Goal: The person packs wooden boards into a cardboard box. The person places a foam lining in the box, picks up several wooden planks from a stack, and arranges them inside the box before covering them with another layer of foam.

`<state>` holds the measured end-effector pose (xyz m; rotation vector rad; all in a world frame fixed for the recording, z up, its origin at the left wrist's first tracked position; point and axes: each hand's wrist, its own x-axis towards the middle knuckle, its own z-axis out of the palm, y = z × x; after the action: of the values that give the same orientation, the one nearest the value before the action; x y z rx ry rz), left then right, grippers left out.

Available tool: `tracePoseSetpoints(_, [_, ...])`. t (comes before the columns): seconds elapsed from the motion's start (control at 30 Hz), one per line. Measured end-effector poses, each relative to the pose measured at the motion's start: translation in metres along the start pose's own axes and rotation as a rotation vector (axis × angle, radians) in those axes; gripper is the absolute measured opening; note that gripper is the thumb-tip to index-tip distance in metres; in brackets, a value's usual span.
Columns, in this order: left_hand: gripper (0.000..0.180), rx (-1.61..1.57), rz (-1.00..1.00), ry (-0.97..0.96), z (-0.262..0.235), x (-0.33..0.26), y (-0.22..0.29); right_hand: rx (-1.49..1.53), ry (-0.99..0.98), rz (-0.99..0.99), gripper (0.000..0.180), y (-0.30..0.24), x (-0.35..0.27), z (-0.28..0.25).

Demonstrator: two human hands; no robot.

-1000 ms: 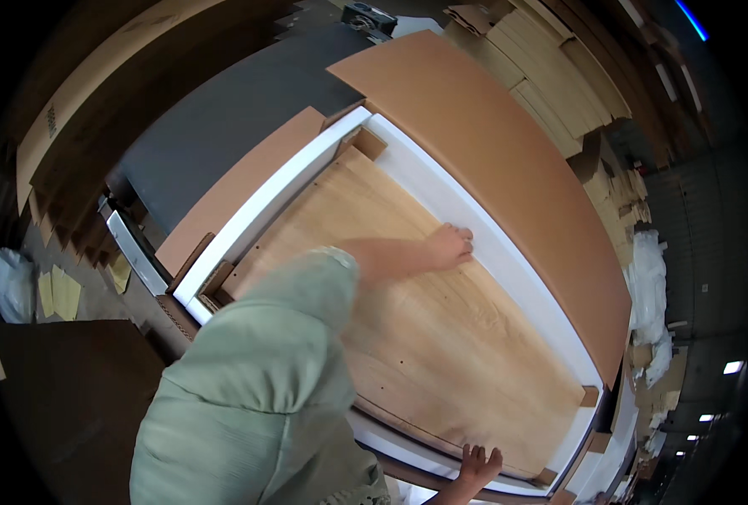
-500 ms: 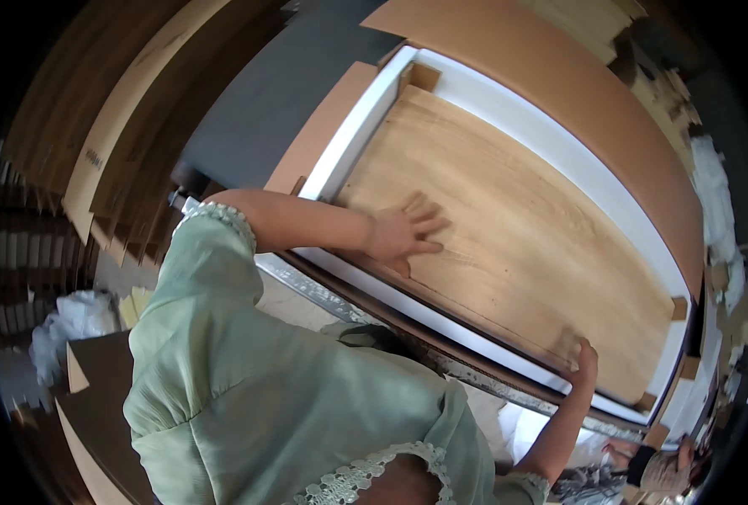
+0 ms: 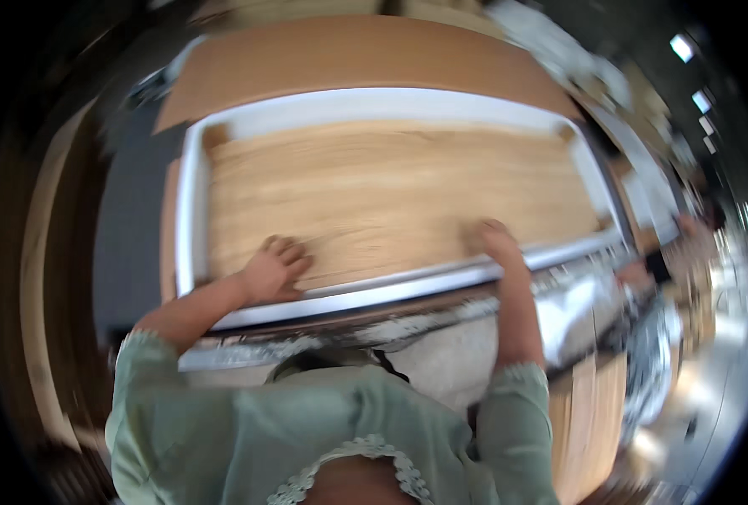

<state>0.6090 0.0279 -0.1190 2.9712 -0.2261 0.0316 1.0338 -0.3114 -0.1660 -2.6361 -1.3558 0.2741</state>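
A pale wood-grain panel (image 3: 391,194) lies inside an open brown cardboard box, framed by white foam strips (image 3: 323,103). Near the panel's front left, my left hand (image 3: 275,269) rests with its fingers spread and slightly bent, holding nothing. My right hand (image 3: 500,241) is over the panel's front edge, right of the middle. Motion smears its fingertips, so whether they hold anything is unclear. Both forearms cross the near foam strip.
A large cardboard flap (image 3: 366,55) stands folded out at the far side. Left of the box is a dark grey surface (image 3: 130,219). Another person's hand (image 3: 635,276) shows at the right, by crumpled clear plastic (image 3: 580,311). Cardboard (image 3: 588,421) stands lower right.
The view has turned, so the box now lies nearly level across it. My left hand has shifted to the panel's front left; my right hand sits nearer the middle of the front edge.
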Motion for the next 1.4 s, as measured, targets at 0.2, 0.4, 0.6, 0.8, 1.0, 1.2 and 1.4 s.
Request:
tracePoseSetpoints(0.2, [0.080, 0.132, 0.085, -0.073, 0.024, 0.069, 0.031, 0.236, 0.237, 0.202, 0.045, -0.078, -0.021, -0.049])
tracePoseSetpoints(0.4, [0.080, 0.032, 0.142, 0.022, 0.039, 0.079, 0.038, 0.686, 1.116, 0.220, 0.021, -0.117, -0.167, -0.056])
tracePoseSetpoints(0.6, [0.070, 0.294, 0.169, -0.045, 0.044, 0.091, 0.042, 0.554, 0.656, 1.161, 0.028, -0.004, -0.378, 0.176])
tracePoseSetpoints(0.8, [0.048, -0.152, -0.169, -0.241, 0.000, 0.146, 0.075, 0.657, -0.410, 1.329, 0.030, 0.024, -0.568, 0.328])
tracePoseSetpoints(1.0, [0.025, -0.676, -0.404, 0.455, -0.021, 0.311, 0.287, 0.847, -0.170, 1.582, 0.035, 0.110, -0.607, 0.307])
tracePoseSetpoints(1.2, [0.017, -0.164, 0.730, 0.147, 0.005, 0.431, 0.508, 0.753, 0.323, 1.602, 0.035, 0.244, -0.622, 0.215])
tracePoseSetpoints(1.4, [0.013, -0.437, 0.669, -0.043, 0.060, 0.500, 0.575, 0.835, 0.484, 1.808, 0.034, 0.272, -0.659, 0.203])
